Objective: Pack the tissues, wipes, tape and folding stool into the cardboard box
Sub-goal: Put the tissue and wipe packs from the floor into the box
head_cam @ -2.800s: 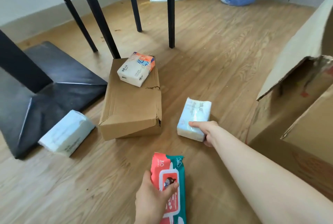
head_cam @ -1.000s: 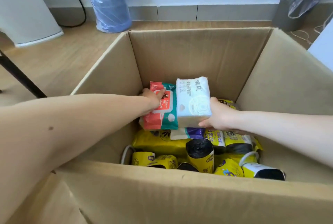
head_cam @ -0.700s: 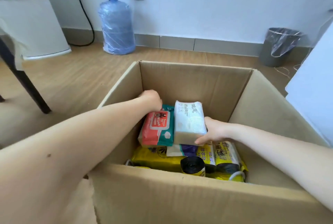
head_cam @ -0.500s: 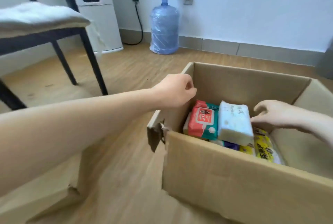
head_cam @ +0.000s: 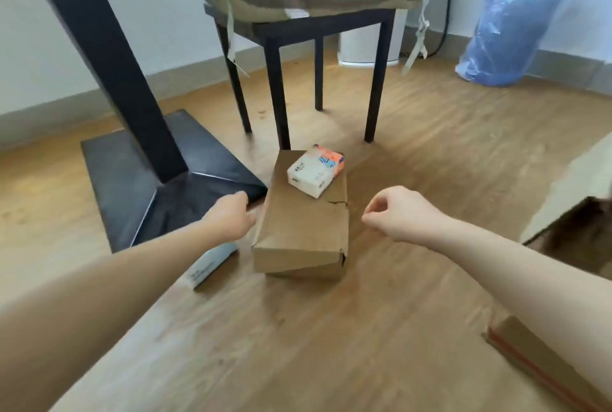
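Observation:
A white and orange tissue pack (head_cam: pixel 315 170) lies on top of a small closed brown carton (head_cam: pixel 303 222) on the wooden floor. A pale blue tissue pack (head_cam: pixel 208 266) lies on the floor left of that carton, mostly hidden under my left forearm. My left hand (head_cam: pixel 230 220) hovers just left of the carton, above the hidden pack, holding nothing. My right hand (head_cam: pixel 399 215) floats to the right of the carton with loosely curled fingers, empty. The big cardboard box (head_cam: pixel 573 193) shows only a flap and a dark opening at the right edge.
A black table base and post (head_cam: pixel 149 179) stand at the left. A dark stool with a grey cushion (head_cam: pixel 308 4) stands behind the carton. A blue water jug (head_cam: pixel 506 34) leans at the far right wall. Another cardboard flap (head_cam: pixel 543 365) lies at the lower right.
Both hands let go of the wipes and tissue pack inside the big box and came out empty. My view swung left to the small carton, and both hands now reach toward it.

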